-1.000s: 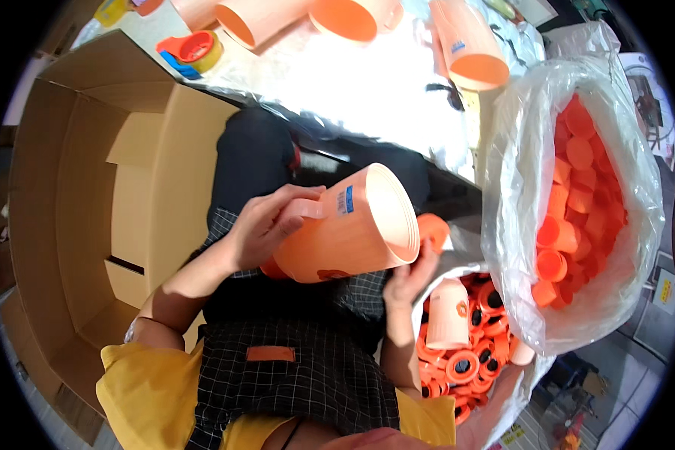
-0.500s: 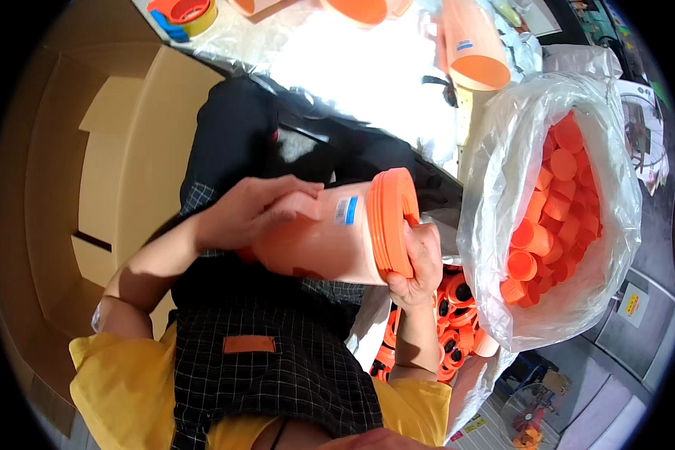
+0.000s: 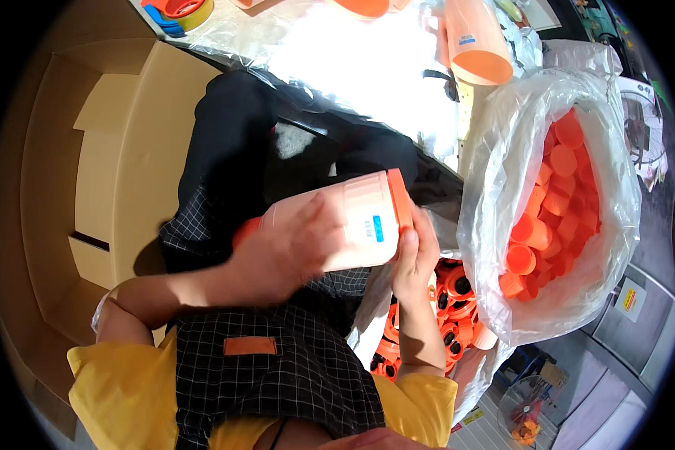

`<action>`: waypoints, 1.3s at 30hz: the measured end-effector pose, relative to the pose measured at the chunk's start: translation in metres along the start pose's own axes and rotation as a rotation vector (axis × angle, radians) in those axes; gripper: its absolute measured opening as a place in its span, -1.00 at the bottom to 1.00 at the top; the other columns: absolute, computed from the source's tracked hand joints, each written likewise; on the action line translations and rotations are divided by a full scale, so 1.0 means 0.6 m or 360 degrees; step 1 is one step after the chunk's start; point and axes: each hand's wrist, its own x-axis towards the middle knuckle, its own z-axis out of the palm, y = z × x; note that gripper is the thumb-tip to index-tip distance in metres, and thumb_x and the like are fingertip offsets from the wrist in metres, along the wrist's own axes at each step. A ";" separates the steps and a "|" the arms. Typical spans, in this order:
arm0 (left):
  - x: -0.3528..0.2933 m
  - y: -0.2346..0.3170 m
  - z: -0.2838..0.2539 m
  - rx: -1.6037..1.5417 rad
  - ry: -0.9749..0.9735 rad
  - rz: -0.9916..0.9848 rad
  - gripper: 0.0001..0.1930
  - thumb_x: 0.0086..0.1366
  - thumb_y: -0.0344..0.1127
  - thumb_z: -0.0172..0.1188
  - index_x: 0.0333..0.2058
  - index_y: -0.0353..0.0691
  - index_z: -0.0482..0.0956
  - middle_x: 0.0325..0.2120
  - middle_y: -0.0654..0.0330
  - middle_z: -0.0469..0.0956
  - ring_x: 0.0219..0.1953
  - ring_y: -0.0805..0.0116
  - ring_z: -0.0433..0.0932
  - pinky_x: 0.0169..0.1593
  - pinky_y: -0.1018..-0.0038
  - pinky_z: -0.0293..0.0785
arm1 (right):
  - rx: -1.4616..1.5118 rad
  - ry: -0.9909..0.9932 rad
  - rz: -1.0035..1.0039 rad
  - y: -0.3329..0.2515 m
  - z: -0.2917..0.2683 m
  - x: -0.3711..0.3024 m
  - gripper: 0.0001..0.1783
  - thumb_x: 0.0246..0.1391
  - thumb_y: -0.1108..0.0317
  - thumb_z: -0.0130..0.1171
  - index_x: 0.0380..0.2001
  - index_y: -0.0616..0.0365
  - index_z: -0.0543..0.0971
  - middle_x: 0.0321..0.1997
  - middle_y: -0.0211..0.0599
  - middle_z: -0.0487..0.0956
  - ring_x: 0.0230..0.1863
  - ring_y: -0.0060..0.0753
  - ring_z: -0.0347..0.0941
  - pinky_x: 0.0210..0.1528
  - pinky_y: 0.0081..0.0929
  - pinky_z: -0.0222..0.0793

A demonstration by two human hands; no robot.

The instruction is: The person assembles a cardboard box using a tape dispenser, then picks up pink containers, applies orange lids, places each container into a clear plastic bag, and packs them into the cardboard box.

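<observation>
A pale pink, see-through plastic jug (image 3: 356,202) lies nearly on its side above my lap. It has a blue-and-white label and an orange lid (image 3: 399,196) on its right end. Fingers and thumb of my right hand (image 3: 418,251) close around the lid's rim. Across the jug's body lies my left hand (image 3: 296,240), its fingers smeared by motion, so their grip is unclear. Part of an orange piece (image 3: 245,232) shows at the jug's left end, partly hidden by my left arm.
An open cardboard box (image 3: 150,150) stands at left. On the table ahead are a tape roll (image 3: 196,15) and another pink jug (image 3: 478,49). To the right, a clear plastic bag (image 3: 495,172) holds orange caps (image 3: 562,161); below it are several orange lids (image 3: 457,285) with black parts.
The jug has swung to show its lid edge-on, and its label has shifted right and turned. My left hand has moved lower along the body, while my right hand stays at the lid.
</observation>
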 end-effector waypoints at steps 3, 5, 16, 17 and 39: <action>-0.004 -0.038 -0.004 -0.0088 -0.0043 0.0016 -0.56 0.41 -0.20 0.12 0.22 -0.13 0.41 0.25 -0.08 0.41 0.09 -0.06 0.62 -0.01 0.21 0.63 | -0.0060 -0.0166 0.0004 -0.032 -0.011 0.010 -0.39 0.34 0.05 0.04 0.14 0.44 0.48 -0.17 0.01 0.51 -0.17 0.03 0.45 -0.01 -0.25 0.37; 0.004 -0.108 -0.043 -0.0919 -0.0100 -0.0378 -0.58 0.47 -0.15 0.04 0.23 -0.15 0.42 0.20 -0.10 0.47 0.04 -0.07 0.65 0.02 0.25 0.63 | -0.0308 -0.0390 -0.0296 -0.071 -0.033 0.000 -0.39 0.33 0.04 0.04 0.16 0.43 0.47 -0.17 0.07 0.53 -0.12 0.12 0.47 0.03 -0.21 0.38; 0.063 -0.095 -0.031 -0.0527 0.0259 -0.0418 -0.85 0.37 -0.33 0.20 -0.23 -0.27 0.66 -0.33 0.06 0.68 -0.36 0.12 0.66 -0.24 0.37 0.56 | 0.0555 -0.0048 0.0167 0.069 -0.022 0.080 -0.29 0.44 -0.14 -0.18 0.25 0.33 0.41 0.12 -0.13 0.52 0.14 -0.30 0.43 0.25 -0.34 0.29; 0.103 -0.112 -0.032 -0.0458 0.0448 -0.0359 -0.89 0.34 -0.37 0.27 -0.25 -0.29 0.60 -0.45 0.15 0.54 -0.51 0.40 0.47 -0.37 0.47 0.41 | 0.0668 -0.0296 0.0249 0.076 -0.008 0.082 -0.30 0.45 -0.14 -0.18 0.24 0.33 0.42 0.09 -0.14 0.53 0.12 -0.33 0.44 0.23 -0.37 0.30; 0.420 -0.190 -0.159 -0.2438 -0.0342 0.0047 -0.67 0.52 -0.26 0.03 0.10 -0.34 0.50 -0.13 0.19 0.63 -0.05 0.44 0.61 0.06 0.39 0.59 | 0.0532 -0.0026 0.0230 0.105 0.070 0.277 -0.22 -0.11 0.43 0.50 0.19 0.31 0.36 0.11 -0.06 0.47 0.06 -0.27 0.43 0.23 -0.32 0.36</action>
